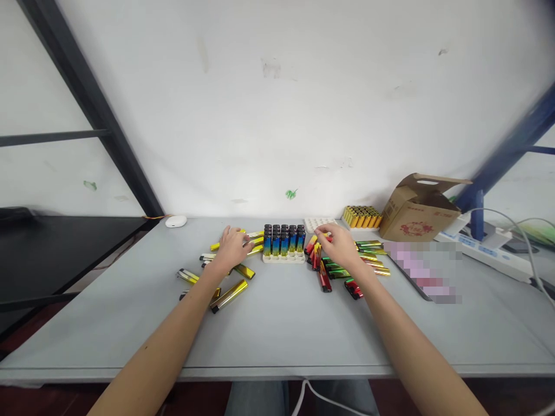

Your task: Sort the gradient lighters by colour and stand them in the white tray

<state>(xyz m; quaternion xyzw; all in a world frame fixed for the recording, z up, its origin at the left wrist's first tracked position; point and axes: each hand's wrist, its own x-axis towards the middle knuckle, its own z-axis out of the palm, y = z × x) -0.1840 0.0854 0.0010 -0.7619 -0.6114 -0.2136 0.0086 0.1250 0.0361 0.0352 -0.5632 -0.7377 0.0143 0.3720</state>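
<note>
Several shiny lighters (229, 296) in yellow and gold lie scattered at the left, and my left hand (232, 249) is over them with its fingers apart. Between my hands a white holder (284, 259) carries rows of upright blue-and-gold lighters (284, 240) with dark tops. My right hand (339, 245) is over a pile of red, yellow and green lighters (324, 276). Its thumb and forefinger are closed together at the pile's left side; whatever is between them is hidden. Part of the pile is covered by this hand.
Behind my right hand lies a white holder (319, 222) with holes. Gold cylinders (362, 217) stand in a tray beside an open cardboard box (414, 211). A blurred phone-like slab (418, 268), a power strip (489, 253) and cables are at the right; a white case (176, 221) is at the back left.
</note>
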